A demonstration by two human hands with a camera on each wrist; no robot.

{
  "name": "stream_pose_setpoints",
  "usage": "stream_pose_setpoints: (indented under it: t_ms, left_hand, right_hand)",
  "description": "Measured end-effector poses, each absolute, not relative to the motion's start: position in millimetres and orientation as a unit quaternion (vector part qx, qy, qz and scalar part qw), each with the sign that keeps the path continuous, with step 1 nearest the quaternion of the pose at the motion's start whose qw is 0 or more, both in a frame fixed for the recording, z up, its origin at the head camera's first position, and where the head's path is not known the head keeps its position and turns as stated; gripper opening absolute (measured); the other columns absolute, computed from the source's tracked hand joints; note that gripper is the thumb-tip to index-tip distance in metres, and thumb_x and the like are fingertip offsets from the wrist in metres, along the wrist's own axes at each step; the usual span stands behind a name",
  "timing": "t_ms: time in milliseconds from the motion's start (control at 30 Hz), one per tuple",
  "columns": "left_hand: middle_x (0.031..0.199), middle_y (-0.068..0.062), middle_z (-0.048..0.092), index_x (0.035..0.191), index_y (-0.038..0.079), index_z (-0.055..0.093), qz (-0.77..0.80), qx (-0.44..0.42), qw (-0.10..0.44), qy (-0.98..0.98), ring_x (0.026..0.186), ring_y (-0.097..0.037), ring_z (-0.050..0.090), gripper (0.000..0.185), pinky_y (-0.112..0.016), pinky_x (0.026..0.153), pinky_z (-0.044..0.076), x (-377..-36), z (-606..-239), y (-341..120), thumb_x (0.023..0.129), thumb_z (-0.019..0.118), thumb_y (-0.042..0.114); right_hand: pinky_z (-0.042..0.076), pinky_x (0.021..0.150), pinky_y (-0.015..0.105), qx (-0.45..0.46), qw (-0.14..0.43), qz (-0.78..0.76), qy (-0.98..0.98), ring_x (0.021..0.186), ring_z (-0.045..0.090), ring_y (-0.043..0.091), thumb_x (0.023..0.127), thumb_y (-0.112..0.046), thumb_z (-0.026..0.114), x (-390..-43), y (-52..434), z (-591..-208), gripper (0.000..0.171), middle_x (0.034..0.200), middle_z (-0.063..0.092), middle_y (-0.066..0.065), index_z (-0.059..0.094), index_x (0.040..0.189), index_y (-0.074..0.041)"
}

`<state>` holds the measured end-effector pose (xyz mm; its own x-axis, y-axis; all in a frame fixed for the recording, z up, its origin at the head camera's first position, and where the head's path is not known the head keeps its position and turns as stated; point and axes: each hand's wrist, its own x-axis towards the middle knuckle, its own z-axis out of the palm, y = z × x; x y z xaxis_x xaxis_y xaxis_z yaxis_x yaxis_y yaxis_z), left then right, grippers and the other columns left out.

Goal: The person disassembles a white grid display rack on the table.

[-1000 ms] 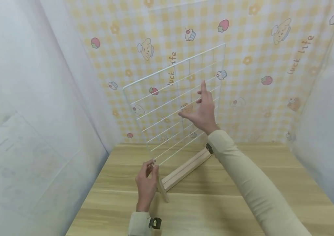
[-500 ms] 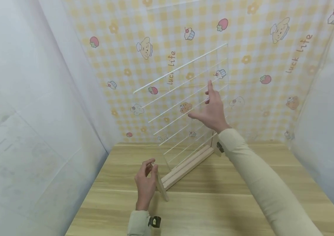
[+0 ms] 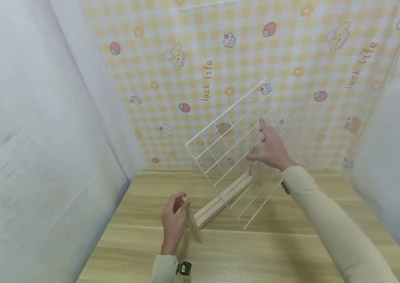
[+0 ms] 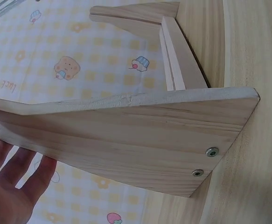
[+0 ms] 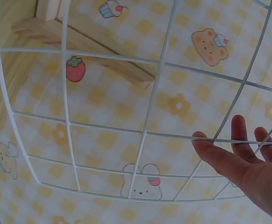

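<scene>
A white wire grid panel [image 3: 226, 112] hangs tilted in my right hand [image 3: 273, 150], in front of the patterned backdrop. In the right wrist view, the thumb lies on the near side of the panel's wires [image 5: 145, 133] and the fingers show behind them. On the table stands a pale wooden stand with a crossbar [image 3: 205, 216] between two upright side boards. My left hand [image 3: 173, 222] grips the upper end of the near side board [image 4: 117, 133], which carries two metal screws near its base. The panel's lower corner appears in front of the crossbar, apart from my left hand.
The wood-grain tabletop [image 3: 256, 255] lies under the stand. Behind rises a yellow checked cloth [image 3: 302, 51] with cartoon prints. White sheets [image 3: 26, 137] hang at both sides. The far side board [image 5: 94, 44] shows through the grid.
My right hand has moved right and down with the grid panel, whose near edge has come away from the left hand and tilted. My left hand has stayed on the side board.
</scene>
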<state>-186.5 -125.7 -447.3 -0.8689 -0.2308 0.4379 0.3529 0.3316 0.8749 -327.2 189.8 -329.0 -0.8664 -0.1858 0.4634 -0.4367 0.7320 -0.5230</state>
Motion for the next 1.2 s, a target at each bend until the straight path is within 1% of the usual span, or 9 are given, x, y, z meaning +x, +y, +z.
stream_pose_setpoints:
  t_ms: [200, 300, 367, 467, 567, 733, 867, 967, 1200]
  left_hand:
    - [0.107, -0.008, 0.068, 0.106, 0.010, 0.063, -0.563, -0.044, 0.261, -0.783, 0.097, -0.025, 0.066, 0.026, -0.039, 0.092, 0.052, -185.4, -449.8, -126.4, 0.084, 0.067, 0.023]
    - [0.099, -0.008, 0.069, 0.105, 0.009, 0.063, -0.557, -0.047, 0.271, -0.784, 0.092, -0.025, 0.066, 0.025, -0.038, 0.090, 0.053, -188.5, -455.0, -126.4, 0.083, 0.067, 0.021]
    - [0.092, -0.006, 0.069, 0.104, 0.011, 0.063, -0.549, -0.049, 0.282, -0.785, 0.088, -0.023, 0.067, 0.025, -0.036, 0.088, 0.054, -193.5, -463.1, -127.7, 0.083, 0.068, 0.022]
    - [0.087, -0.003, 0.069, 0.103, 0.017, 0.063, -0.548, -0.050, 0.285, -0.785, 0.083, -0.018, 0.067, 0.024, -0.034, 0.087, 0.055, -198.7, -474.7, -129.9, 0.082, 0.068, 0.027]
    - [0.089, -0.001, 0.069, 0.102, 0.019, 0.063, -0.547, -0.047, 0.281, -0.787, 0.083, -0.012, 0.064, 0.024, -0.035, 0.088, 0.054, -198.5, -478.8, -130.3, 0.081, 0.068, 0.030]
    - [0.089, 0.003, 0.067, 0.102, 0.018, 0.063, -0.523, -0.052, 0.302, -0.795, 0.081, -0.008, 0.062, 0.022, -0.034, 0.084, 0.056, -196.5, -480.2, -128.4, 0.081, 0.070, 0.022]
    - [0.100, -0.001, 0.069, 0.103, 0.014, 0.062, -0.516, -0.060, 0.310, -0.796, 0.085, -0.013, 0.063, 0.026, -0.038, 0.082, 0.056, -193.4, -480.6, -127.3, 0.078, 0.071, 0.011]
    - [0.107, -0.003, 0.068, 0.103, 0.012, 0.063, -0.521, -0.059, 0.310, -0.793, 0.092, -0.018, 0.064, 0.028, -0.039, 0.082, 0.056, -189.8, -481.7, -127.0, 0.077, 0.072, 0.009]
    - [0.105, -0.001, 0.069, 0.101, 0.012, 0.063, -0.498, -0.059, 0.330, -0.800, 0.091, -0.017, 0.066, 0.025, -0.033, 0.078, 0.056, -182.6, -481.7, -124.2, 0.078, 0.073, 0.014]
  right_hand:
    - [0.049, 0.084, 0.049, 0.185, 0.167, 0.305, -0.919, 0.101, 0.051, 0.036, 0.059, -0.029, 0.086, -327.1, 207.1, -347.6, 0.124, 0.136, 0.039, 0.021, 0.001, 0.149, -0.020]
    - [0.048, 0.085, 0.050, 0.183, 0.149, 0.299, -0.924, 0.102, 0.051, 0.037, 0.059, -0.029, 0.086, -327.4, 215.3, -357.1, 0.124, 0.138, 0.039, 0.021, 0.002, 0.149, -0.020]
    - [0.048, 0.086, 0.052, 0.183, 0.139, 0.299, -0.926, 0.103, 0.050, 0.037, 0.058, -0.031, 0.087, -327.6, 220.6, -363.2, 0.126, 0.138, 0.038, 0.022, 0.000, 0.149, -0.022]
    - [0.048, 0.085, 0.053, 0.180, 0.130, 0.297, -0.929, 0.104, 0.050, 0.037, 0.055, -0.031, 0.088, -326.7, 227.5, -371.3, 0.129, 0.138, 0.038, 0.022, -0.001, 0.149, -0.025]
    - [0.049, 0.084, 0.052, 0.180, 0.124, 0.288, -0.932, 0.103, 0.051, 0.037, 0.053, -0.030, 0.088, -325.6, 233.7, -378.9, 0.131, 0.137, 0.040, 0.022, -0.001, 0.149, -0.026]
    - [0.049, 0.085, 0.052, 0.177, 0.102, 0.279, -0.938, 0.103, 0.052, 0.037, 0.051, -0.030, 0.089, -323.2, 244.0, -388.9, 0.132, 0.136, 0.041, 0.022, 0.001, 0.149, -0.024]
    - [0.050, 0.084, 0.052, 0.180, 0.082, 0.272, -0.942, 0.104, 0.053, 0.037, 0.050, -0.032, 0.089, -321.7, 250.3, -397.0, 0.131, 0.136, 0.041, 0.022, 0.006, 0.149, -0.018]
    - [0.050, 0.084, 0.053, 0.188, 0.068, 0.261, -0.944, 0.104, 0.054, 0.040, 0.050, -0.032, 0.089, -321.3, 254.3, -402.3, 0.129, 0.137, 0.041, 0.023, 0.008, 0.149, -0.015]
    - [0.052, 0.083, 0.052, 0.192, 0.025, 0.257, -0.947, 0.106, 0.055, 0.041, 0.050, -0.026, 0.088, -320.2, 261.5, -410.9, 0.124, 0.141, 0.037, 0.025, 0.014, 0.148, -0.013]
